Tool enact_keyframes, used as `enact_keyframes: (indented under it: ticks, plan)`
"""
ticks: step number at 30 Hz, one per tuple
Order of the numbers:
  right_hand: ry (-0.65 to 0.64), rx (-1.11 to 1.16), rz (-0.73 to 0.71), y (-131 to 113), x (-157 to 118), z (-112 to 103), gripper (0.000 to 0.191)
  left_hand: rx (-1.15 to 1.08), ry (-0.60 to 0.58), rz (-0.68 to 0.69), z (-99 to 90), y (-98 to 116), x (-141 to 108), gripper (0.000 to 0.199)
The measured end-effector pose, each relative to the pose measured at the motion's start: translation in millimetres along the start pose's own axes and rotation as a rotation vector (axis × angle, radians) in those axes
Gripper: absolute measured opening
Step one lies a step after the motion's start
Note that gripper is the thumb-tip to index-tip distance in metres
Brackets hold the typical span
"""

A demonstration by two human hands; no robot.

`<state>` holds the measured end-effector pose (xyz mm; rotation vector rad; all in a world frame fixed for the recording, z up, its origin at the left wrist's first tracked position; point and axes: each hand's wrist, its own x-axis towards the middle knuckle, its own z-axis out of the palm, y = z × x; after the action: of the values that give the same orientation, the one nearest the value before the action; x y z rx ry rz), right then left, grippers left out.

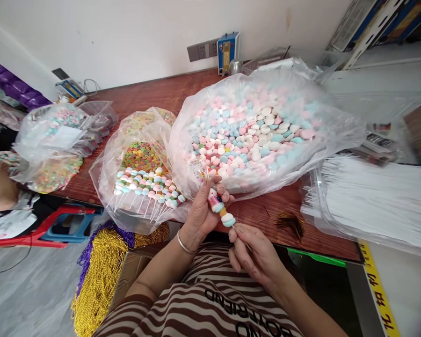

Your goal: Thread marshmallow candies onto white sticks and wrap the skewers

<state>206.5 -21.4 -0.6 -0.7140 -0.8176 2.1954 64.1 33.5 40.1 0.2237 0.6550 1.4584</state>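
Note:
A stick threaded with pastel candy-like pieces [227,219] is held between my two hands, low over the table's front edge. My left hand [205,210] has its fingers closed round the upper pieces, among them a pink figure-like one. Pinched by my right hand [254,255] is the thin stick just below the white and blue pieces. Several finished-looking skewers [149,187] lie in a clear bag at the left, their white sticks pointing down. Above my hands is a large plastic bag [203,107] of loose pink, white and blue pieces [256,135].
Small coloured rings [140,152] fill the bag behind the skewers. White sticks [379,196] fill a tray at the right, near gold twist ties [291,224]. Gold bead strings [103,276] hang at lower left. Another person's arm [0,187] shows at far left.

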Motion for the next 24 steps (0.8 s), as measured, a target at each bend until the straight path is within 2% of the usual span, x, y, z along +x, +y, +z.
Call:
enact_keyframes:
  ticks: [2,3,5,8,9,10,11,12,13,17,19,21,23,24]
  plan:
    - [-0.007,0.101,0.014,0,1,2,0.033,-0.033,-0.031,-0.022,-2.6,0,1,0.027]
    - [0.009,0.044,-0.007,0,2,1,0.033,-0.04,-0.032,-0.03,-3.0,1,1,0.027]
    - [0.094,-0.275,-0.147,-1,4,-3,0.034,-0.028,-0.005,-0.031,-2.1,1,2,0.026]
    - [0.313,-0.987,-0.574,-3,9,-13,0.026,0.011,0.078,-0.005,2.0,-3,1,0.026]
    - [0.375,-1.162,-0.703,-4,10,-16,0.023,0.018,0.104,0.004,3.3,-6,0,0.027]
    - [0.414,-1.262,-0.797,-4,11,-17,0.022,0.024,0.124,0.012,4.2,-9,-1,0.028]
    - [0.419,-1.285,-0.83,-3,12,-18,0.021,0.032,0.136,0.016,4.6,-13,-2,0.029]
    - [0.404,-1.234,-0.8,-3,13,-17,0.022,0.039,0.138,0.009,4.4,-17,-4,0.03]
    - [0.368,-1.117,-0.71,-3,13,-15,0.024,0.044,0.13,-0.009,3.7,-21,-5,0.03]
    - [0.185,-0.351,-0.185,-3,14,-5,0.038,0.047,0.048,-0.092,-1.7,-25,-8,0.036]
    - [0.127,-0.108,-0.088,-4,14,-4,0.038,0.054,0.0,-0.071,-3.1,-18,-7,0.048]
    - [0.1,-0.083,-0.068,-5,13,-5,0.038,0.063,-0.019,-0.011,-2.3,-8,-4,0.056]
    - [0.124,-0.258,-0.096,-6,12,-8,0.038,0.062,0.002,0.059,0.5,1,0,0.051]
    - [0.177,-0.41,-0.162,-6,11,-10,0.036,0.06,0.022,0.088,2.3,5,2,0.045]
